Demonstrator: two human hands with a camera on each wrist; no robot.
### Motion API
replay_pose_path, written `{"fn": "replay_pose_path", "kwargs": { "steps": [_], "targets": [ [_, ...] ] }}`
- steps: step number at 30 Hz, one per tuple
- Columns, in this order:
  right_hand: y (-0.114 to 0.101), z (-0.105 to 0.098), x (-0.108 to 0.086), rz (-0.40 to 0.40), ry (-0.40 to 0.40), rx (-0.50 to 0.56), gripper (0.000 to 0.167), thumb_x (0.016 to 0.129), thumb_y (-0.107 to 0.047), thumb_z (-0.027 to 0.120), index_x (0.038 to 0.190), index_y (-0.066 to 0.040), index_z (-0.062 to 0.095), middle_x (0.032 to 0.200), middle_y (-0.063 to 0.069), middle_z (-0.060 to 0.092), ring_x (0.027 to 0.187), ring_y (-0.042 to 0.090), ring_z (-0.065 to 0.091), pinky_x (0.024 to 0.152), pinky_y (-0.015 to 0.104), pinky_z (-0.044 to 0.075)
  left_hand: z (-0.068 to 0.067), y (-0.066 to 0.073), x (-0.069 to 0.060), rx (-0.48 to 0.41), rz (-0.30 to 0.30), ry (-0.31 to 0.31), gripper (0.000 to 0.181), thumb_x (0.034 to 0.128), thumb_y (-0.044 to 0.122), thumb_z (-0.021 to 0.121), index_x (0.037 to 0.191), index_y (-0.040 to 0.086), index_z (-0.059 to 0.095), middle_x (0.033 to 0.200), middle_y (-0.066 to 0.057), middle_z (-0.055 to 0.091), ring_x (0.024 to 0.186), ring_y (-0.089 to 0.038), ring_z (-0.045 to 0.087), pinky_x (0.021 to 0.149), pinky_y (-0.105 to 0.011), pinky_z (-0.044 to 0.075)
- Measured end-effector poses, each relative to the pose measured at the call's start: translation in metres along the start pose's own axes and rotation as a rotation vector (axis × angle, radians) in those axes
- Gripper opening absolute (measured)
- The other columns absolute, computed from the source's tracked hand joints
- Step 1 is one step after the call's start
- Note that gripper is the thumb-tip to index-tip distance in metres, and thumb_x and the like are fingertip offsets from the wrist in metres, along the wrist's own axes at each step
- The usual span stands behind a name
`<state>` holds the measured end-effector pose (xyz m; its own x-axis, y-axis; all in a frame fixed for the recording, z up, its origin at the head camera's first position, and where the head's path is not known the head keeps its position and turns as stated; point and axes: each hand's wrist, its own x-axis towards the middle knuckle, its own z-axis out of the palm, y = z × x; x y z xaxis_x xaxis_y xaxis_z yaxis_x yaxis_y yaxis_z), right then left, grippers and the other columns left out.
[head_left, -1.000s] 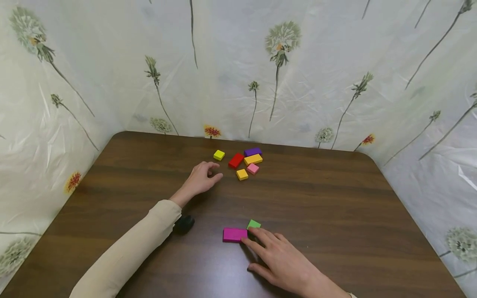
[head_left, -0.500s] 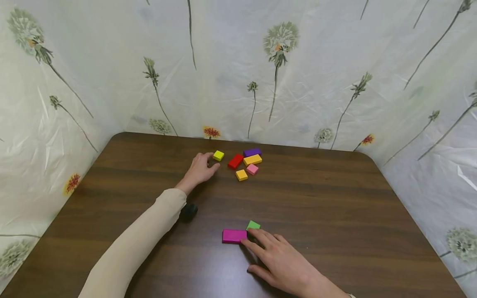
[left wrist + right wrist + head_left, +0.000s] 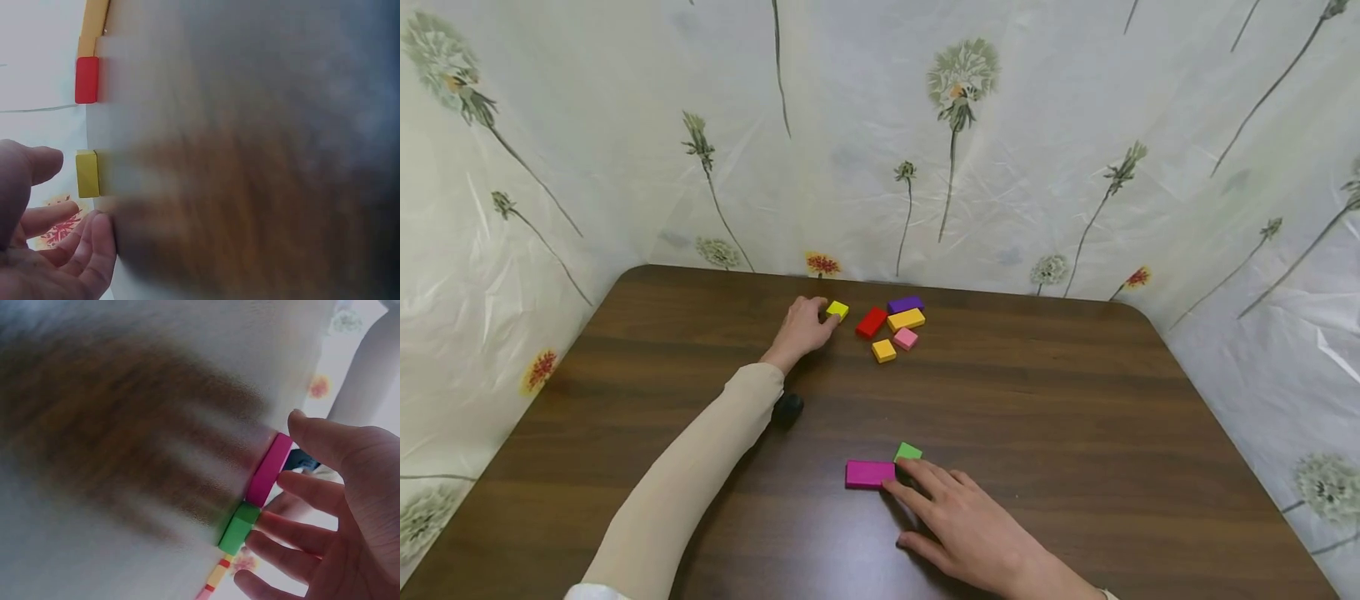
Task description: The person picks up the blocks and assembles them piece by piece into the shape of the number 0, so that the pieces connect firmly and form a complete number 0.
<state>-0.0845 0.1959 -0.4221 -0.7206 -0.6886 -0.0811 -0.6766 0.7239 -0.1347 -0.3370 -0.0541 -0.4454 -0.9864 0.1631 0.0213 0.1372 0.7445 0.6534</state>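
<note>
My left hand (image 3: 801,327) is at the far side of the table beside a small yellow block (image 3: 838,311). Its thumb and index finger are spread on either side of that block, and the left wrist view shows a gap between the fingers and the yellow block (image 3: 88,175). Near the front, my right hand (image 3: 966,521) lies with fingers extended. Its fingertips are at the right end of a magenta rectangular block (image 3: 869,475) and against a small green block (image 3: 908,451). The right wrist view shows the magenta block (image 3: 270,470) and green block (image 3: 239,528) lying end to end.
Right of the yellow block lies a cluster: a red block (image 3: 872,323), a purple block (image 3: 906,305), an orange-yellow long block (image 3: 906,320), a pink block (image 3: 906,338) and a small orange-yellow block (image 3: 883,351). A flower-printed curtain (image 3: 850,133) borders the brown table (image 3: 1037,400).
My left hand has moved forward to the yellow block, its thumb now beside it. The right hand and the blocks have stayed in place; the view has shifted slightly.
</note>
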Motion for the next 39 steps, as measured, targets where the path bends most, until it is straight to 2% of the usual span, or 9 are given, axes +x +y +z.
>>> {"fn": "replay_pose_path", "kwargs": {
  "steps": [5,11,21,29,34,39],
  "targets": [
    [0.0001,0.0,0.0014,0.007,-0.005,0.002,0.06,0.097,-0.053,0.053,0.146,-0.019,0.047,0.15,0.009,0.041,0.133,0.026,0.043,0.098,0.05,0.042,0.0009,0.0026,0.0051,0.018,-0.022,0.008,0.052,0.0999,0.033,0.055,0.142,0.002,0.049,0.131,-0.018,0.049,0.117,-0.031,0.047,0.099,-0.044,0.04],
    [0.0011,-0.0002,0.001,0.012,-0.017,0.006,0.06,0.097,-0.053,0.052,0.146,-0.019,0.047,0.149,0.01,0.041,0.133,0.026,0.043,0.098,0.051,0.042,0.0044,0.0048,0.0082,-0.003,-0.022,0.0,0.052,0.1002,0.029,0.056,0.144,0.004,0.047,0.131,-0.018,0.047,0.116,-0.031,0.045,0.098,-0.043,0.039],
    [0.0013,0.0006,0.0001,0.006,-0.003,0.006,0.059,0.097,-0.053,0.051,0.146,-0.019,0.047,0.15,0.009,0.041,0.133,0.026,0.043,0.098,0.051,0.042,0.0056,0.0063,0.0082,0.041,0.009,0.005,0.046,0.1009,0.025,0.054,0.144,0.01,0.05,0.125,-0.019,0.049,0.104,-0.03,0.046,0.089,-0.041,0.041],
    [0.002,0.002,-0.0007,0.002,0.012,0.002,0.059,0.098,-0.053,0.051,0.146,-0.019,0.048,0.15,0.008,0.04,0.133,0.025,0.043,0.098,0.05,0.043,0.0079,0.0047,0.0093,0.018,-0.012,-0.004,0.046,0.0978,0.024,0.06,0.141,0.009,0.051,0.127,-0.019,0.044,0.104,-0.031,0.048,0.093,-0.043,0.042],
    [0.0017,0.0021,-0.0005,0.0,0.005,0.007,0.059,0.098,-0.053,0.051,0.146,-0.02,0.047,0.15,0.009,0.04,0.133,0.026,0.043,0.098,0.05,0.043,0.0075,0.0058,0.0092,0.047,-0.006,-0.026,0.049,0.0999,0.029,0.057,0.144,0.009,0.049,0.126,-0.02,0.042,0.105,-0.033,0.047,0.094,-0.043,0.041],
    [0.002,0.0022,-0.0001,-0.001,0.006,0.01,0.059,0.098,-0.053,0.05,0.146,-0.02,0.047,0.151,0.008,0.039,0.134,0.025,0.042,0.097,0.05,0.043,0.006,0.0084,0.0078,0.042,-0.009,-0.017,0.042,0.1008,0.028,0.055,0.137,0.007,0.055,0.127,-0.02,0.043,0.108,-0.033,0.046,0.094,-0.044,0.04]
  ]
}}
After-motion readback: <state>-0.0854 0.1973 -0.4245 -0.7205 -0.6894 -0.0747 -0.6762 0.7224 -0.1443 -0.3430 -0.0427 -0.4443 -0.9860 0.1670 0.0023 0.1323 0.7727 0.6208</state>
